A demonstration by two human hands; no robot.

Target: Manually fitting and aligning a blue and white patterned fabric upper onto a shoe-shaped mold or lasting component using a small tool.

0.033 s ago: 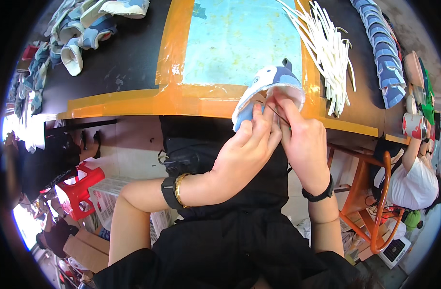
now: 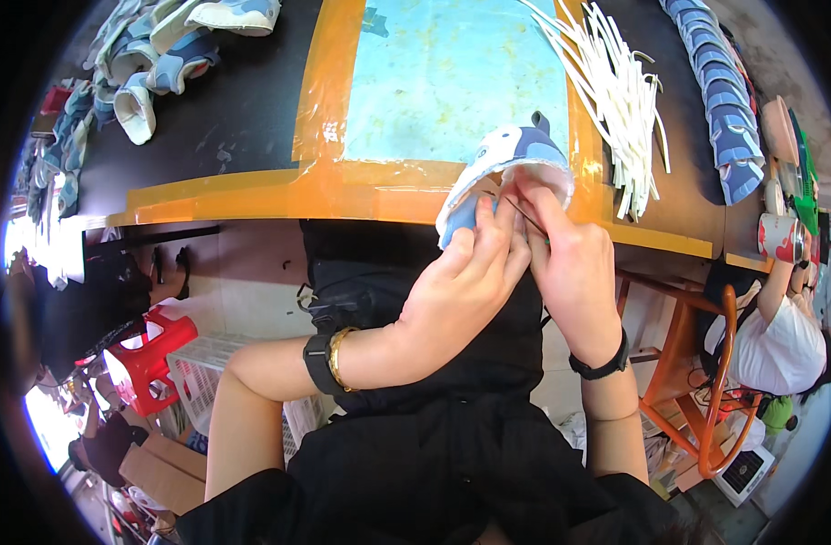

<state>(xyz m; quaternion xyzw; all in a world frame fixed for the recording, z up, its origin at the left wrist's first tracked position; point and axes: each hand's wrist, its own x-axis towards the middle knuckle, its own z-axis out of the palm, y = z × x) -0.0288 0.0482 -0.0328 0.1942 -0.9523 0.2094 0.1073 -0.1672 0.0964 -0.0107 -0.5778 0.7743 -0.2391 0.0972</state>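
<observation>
A small blue-and-white shoe upper (image 2: pixel 499 156), with a dark loop at its heel, is tilted at the front edge of the table, its opening facing me. My left hand (image 2: pixel 465 283) is closed on its lower left edge. My right hand (image 2: pixel 574 277) has its fingertips bent into the opening. A thin dark pointed tool (image 2: pixel 526 218) runs out of the right hand towards the left fingertips; its kind cannot be made out. Both hands' fingertips nearly meet inside the upper, which partly hides them.
White cords (image 2: pixel 623 118) lie piled right of the blue mat (image 2: pixel 452 82). A row of blue shoe uppers (image 2: pixel 732 118) lines the right side. More uppers (image 2: pixel 136 107) are heaped at the left. A wooden chair (image 2: pixel 706 391) and a person in white (image 2: pixel 779 350) are on the right.
</observation>
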